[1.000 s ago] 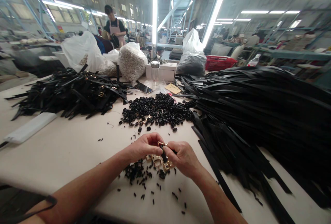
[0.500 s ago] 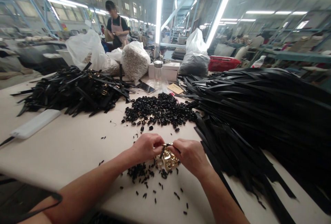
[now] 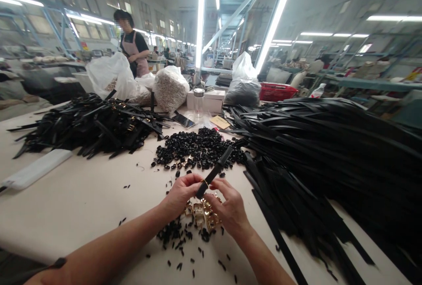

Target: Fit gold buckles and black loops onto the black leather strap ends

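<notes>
Between my two hands, a short black strap (image 3: 216,171) slants up and to the right above the table. A thin gold buckle (image 3: 205,182) crosses it near its lower end. My left hand (image 3: 183,195) pinches the strap from the left beside the buckle. From the right, the thumb and fingers of my right hand (image 3: 232,208) close around the strap's lower part and the buckle; the exact contact is partly hidden. Just below lie several gold buckles (image 3: 199,214), partly covered by my right hand. Small black bits (image 3: 173,232) are scattered around them.
Small black loops (image 3: 201,144) form a heap beyond my hands. Long black straps (image 3: 329,144) cover the right side; buckled straps (image 3: 89,122) are piled left. Behind stand a glass jar (image 3: 198,100), filled bags (image 3: 171,87) and a red basket (image 3: 277,91). A co-worker (image 3: 133,48) stands farther back.
The strap, earlier mostly hidden between my fingers, now points up and away, with the buckle around it. My right hand has turned and its fingers have spread somewhat. The co-worker's posture has changed.
</notes>
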